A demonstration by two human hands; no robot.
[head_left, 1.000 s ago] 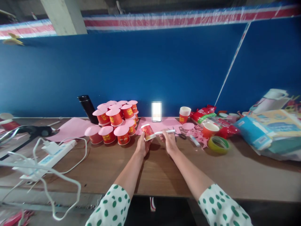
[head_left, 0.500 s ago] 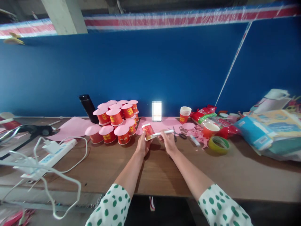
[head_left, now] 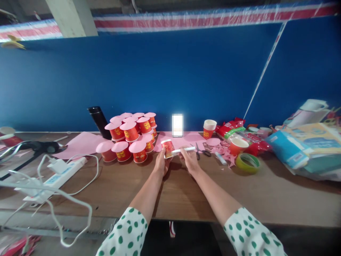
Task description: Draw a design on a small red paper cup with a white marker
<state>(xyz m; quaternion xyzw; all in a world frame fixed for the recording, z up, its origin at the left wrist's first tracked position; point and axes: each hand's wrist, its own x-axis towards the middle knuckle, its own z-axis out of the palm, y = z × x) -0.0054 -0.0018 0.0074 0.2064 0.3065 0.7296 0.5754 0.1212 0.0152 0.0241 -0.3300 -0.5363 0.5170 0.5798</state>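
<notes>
My left hand [head_left: 161, 163] is closed around a red paper cup [head_left: 167, 146] with a gold print, tilted above the table. In my right hand [head_left: 189, 159] is a white marker-like pen [head_left: 183, 150], its left end at the cup's lower side; whether the tip touches cannot be told. Left of my hands, red cups topped with pink paper discs [head_left: 129, 127] stand stacked in layers. A pink sheet [head_left: 193, 138] lies behind my hands. Close to my right hand are scissors [head_left: 205, 153], a loose pink disc [head_left: 213, 142] and a small white tube-like item [head_left: 220, 159].
At the right are nested cups [head_left: 209, 129], another cup [head_left: 238, 145], a roll of tape [head_left: 247, 163], pink scraps [head_left: 226, 151] and a blue package [head_left: 290, 145]. A black bottle [head_left: 99, 121], pink paper [head_left: 82, 142] and a power strip [head_left: 61, 176] with cables occupy the left.
The cup in my left hand has turned slightly more upright. The pen in my right hand has shifted a little left and lies a bit flatter.
</notes>
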